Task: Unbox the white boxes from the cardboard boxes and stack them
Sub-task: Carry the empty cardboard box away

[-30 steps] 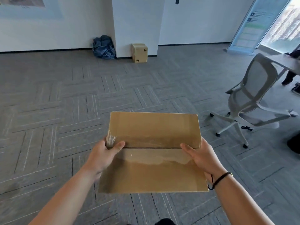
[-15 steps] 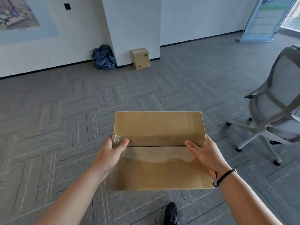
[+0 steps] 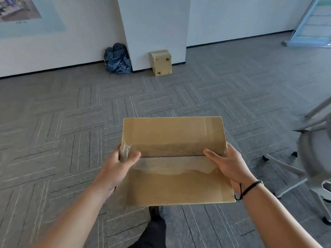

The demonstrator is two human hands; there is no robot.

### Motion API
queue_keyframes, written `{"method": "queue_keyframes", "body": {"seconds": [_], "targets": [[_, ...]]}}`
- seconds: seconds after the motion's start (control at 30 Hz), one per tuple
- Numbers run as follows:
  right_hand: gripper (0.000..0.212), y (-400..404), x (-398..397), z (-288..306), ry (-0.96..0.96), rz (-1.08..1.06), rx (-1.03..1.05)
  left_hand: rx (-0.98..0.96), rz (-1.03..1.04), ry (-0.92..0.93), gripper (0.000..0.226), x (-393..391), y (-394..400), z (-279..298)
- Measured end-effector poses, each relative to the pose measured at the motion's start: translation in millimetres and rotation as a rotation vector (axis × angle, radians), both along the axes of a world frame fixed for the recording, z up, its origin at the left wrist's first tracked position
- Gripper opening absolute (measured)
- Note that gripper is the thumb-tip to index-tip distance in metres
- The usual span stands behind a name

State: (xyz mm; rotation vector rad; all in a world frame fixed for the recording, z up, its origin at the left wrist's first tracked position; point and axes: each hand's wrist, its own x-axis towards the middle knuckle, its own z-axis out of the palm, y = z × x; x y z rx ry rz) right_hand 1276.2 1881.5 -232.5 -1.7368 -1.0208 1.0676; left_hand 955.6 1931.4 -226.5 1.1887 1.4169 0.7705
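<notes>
The person's left hand (image 3: 119, 162) and right hand (image 3: 226, 165) clamp opposite ends of a taped cardboard box (image 3: 174, 158) carried above the carpet, which seems light and stiff, best held by its end walls.

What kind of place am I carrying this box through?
Probably an office: grey carpet tiles, a wheeled office chair on the right, and a standing sign by white walls.

Bright, even daylight fills the room, strongest toward the upper right. Shadows are soft — a faint one lies under the cardboard box (image 3: 176, 159). The office chair (image 3: 315, 158) at the right edge is smeared by motion blur, and wide-angle distortion bends the walls.
</notes>
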Motion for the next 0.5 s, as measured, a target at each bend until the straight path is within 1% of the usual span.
{"method": "queue_keyframes", "body": {"seconds": [0.1,0.17,0.3,0.33,0.47,0.5], "targets": [[0.034,68,7,-3,0.006,-0.013,-0.001,0.028,0.016,-0.034,0.029,12,66,-10],[0.036,119,14,-1,-0.022,-0.027,-0.017,0.025,0.022,-0.06,0.032,18,117,-13],[0.038,214,25,17,-0.075,-0.061,-0.017,0.018,0.009,-0.087,0.064,27,218,-4],[0.037,235,28,22,-0.079,-0.068,-0.015,0.02,0.003,-0.094,0.066,31,240,1],[0.058,314,46,29,-0.03,-0.109,-0.043,0.068,-0.021,-0.115,0.045,52,323,12],[0.057,332,51,28,-0.016,-0.1,-0.04,0.072,-0.021,-0.117,0.039,57,342,11]]}}
